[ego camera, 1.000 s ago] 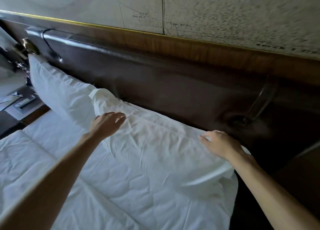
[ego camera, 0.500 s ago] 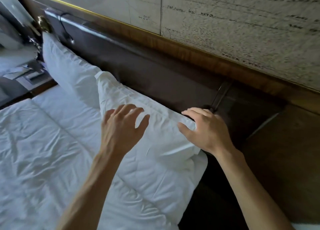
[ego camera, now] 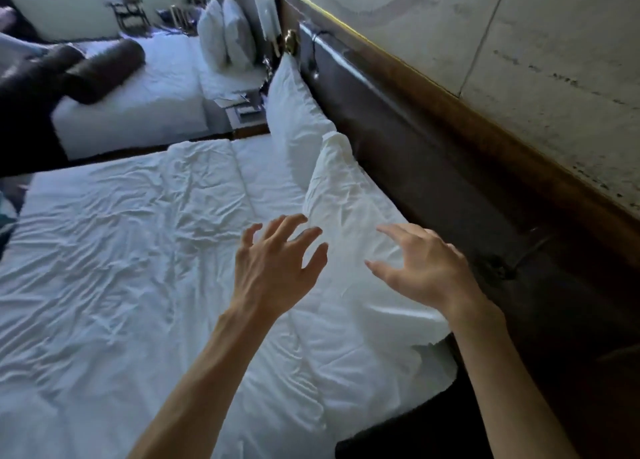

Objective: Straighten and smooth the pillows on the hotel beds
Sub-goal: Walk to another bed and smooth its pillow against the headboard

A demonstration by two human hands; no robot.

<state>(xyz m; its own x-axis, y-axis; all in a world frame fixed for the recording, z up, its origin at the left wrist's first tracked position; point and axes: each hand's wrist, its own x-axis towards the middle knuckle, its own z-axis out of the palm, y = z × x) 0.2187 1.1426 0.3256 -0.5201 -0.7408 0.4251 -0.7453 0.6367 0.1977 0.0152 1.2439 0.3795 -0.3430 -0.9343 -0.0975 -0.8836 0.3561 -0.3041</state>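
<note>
Two white pillows lean against the dark headboard (ego camera: 433,154) of the near bed. The near pillow (ego camera: 349,202) is creased and slumps toward me; the far pillow (ego camera: 294,112) stands behind it. My left hand (ego camera: 277,268) hovers just above the near pillow's lower left side, fingers spread. Over the pillow's lower right part my right hand (ego camera: 426,268) hangs with fingers apart, holding nothing. Two more white pillows (ego camera: 225,36) stand upright on the second bed further off.
The near bed's white duvet (ego camera: 121,251) is wrinkled. A nightstand (ego camera: 242,109) with papers sits between the beds. Dark bolsters (ego camera: 104,71) lie on the far bed (ego camera: 138,112). A wall lamp (ego camera: 270,22) hangs above the nightstand.
Both hands have lifted off the near pillow and opened, drawing closer together. The view has swung left, showing the second bed.
</note>
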